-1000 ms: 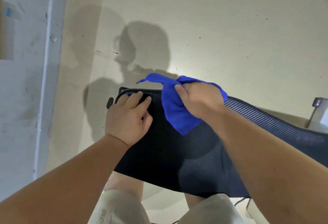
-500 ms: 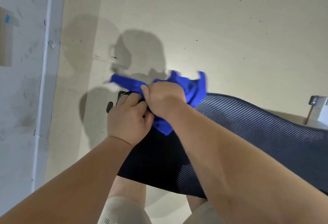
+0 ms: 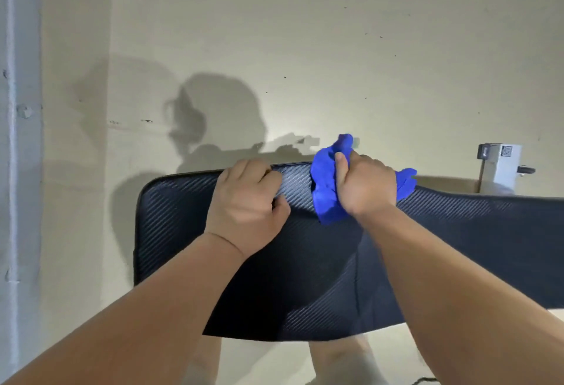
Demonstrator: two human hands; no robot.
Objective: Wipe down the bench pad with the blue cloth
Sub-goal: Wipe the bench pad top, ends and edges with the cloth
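Observation:
The bench pad (image 3: 305, 278) is a long black pad with a woven carbon-fibre pattern, lying across the middle of the view with its rounded left end showing. My left hand (image 3: 247, 207) grips the pad's far edge, fingers curled over it. Just to the right, my right hand (image 3: 363, 189) is shut on the bunched blue cloth (image 3: 325, 189) and presses it on the pad's far edge. Parts of the cloth stick out above and to the right of the hand. The pad's right end runs out of view.
A pale floor lies beyond the pad, with shadows of my head and arms on it. A white metal post with a bracket (image 3: 500, 168) stands at the right behind the pad. A grey wall with a pipe (image 3: 15, 140) runs down the left. My legs (image 3: 341, 360) show below the pad.
My right hand has carried the cloth rightwards along the pad's far edge, away from the left hand. My left hand has shifted from the pad's left end towards its middle.

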